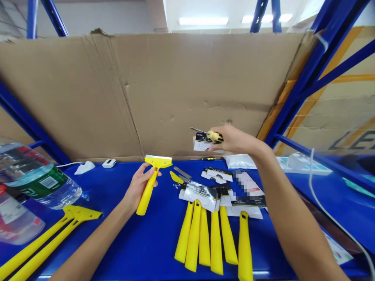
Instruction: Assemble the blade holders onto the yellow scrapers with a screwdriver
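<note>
My left hand (142,183) is closed around the handle of a yellow scraper (149,189), which stands nearly upright with its metal blade at the top. My right hand (230,138), higher and farther right, grips a screwdriver (215,135) with a yellow handle and its shaft pointing left. Pinched in the same hand is a black-and-white packaging card (201,145). On the table between the hands lie a loose yellow scraper piece (176,178), thin metal blades (182,173) and some tiny screws or nuts (175,186).
Several yellow handles (216,242) lie at front centre, some under packaging cards (200,195). A phone (248,183), a second screwdriver (208,158) and a white packet (240,161) lie behind. Long yellow scrapers (55,238) and a water bottle (43,181) are left. Cardboard (175,89) walls the back.
</note>
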A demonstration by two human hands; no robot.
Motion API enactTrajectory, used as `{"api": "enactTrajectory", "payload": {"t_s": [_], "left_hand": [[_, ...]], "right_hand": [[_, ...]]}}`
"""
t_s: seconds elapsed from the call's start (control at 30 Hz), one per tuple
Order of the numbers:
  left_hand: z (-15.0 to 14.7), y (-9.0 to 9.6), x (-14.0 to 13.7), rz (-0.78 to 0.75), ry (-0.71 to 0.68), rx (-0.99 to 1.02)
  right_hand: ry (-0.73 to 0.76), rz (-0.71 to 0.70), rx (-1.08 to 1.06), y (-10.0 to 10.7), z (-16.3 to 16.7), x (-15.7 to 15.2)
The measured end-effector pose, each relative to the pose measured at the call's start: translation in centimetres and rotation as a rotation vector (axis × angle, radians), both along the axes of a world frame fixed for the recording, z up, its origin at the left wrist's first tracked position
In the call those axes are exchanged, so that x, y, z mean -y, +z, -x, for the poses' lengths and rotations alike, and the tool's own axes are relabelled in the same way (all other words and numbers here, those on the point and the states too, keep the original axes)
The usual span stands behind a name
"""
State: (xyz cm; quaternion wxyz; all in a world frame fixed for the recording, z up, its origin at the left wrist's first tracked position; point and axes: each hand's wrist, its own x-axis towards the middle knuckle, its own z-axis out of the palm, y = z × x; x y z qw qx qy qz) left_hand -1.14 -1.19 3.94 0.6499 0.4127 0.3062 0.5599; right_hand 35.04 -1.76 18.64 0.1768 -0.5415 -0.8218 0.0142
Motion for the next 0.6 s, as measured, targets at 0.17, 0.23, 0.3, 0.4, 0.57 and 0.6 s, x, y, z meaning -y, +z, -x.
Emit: {"api": "enactTrajectory", "payload": {"t_s": [0.17,0.23,0.3,0.4,0.57,0.6], "left_hand": [[-1.1,0.3,0.5,-0.137,0.136,-0.106],[-1.8,1.5,0.7,-0.186,0.129,-0.098],[-2.8,3.3,0.5,-0.228,0.113,-0.068],[-4.7,6.7,-0.3,-0.302,0.081,0.01],[-8.7,12.0,-1.8,-0.43,0.029,0.188],[-9.5,12.7,-1.9,-0.452,0.025,0.222]], "right_hand": [[0.023,0.027,-0.083,1.7,1.5,2.8],[0.045,0.075,-0.079,1.8,2.0,3.1],[0.104,0.112,-0.069,1.7,2.3,3.1],[0.196,0.154,-0.048,1.5,2.6,3.0],[0.256,0.173,-0.009,1.2,3.0,3.2],[0.263,0.172,-0.004,1.2,3.1,3.2]]}}
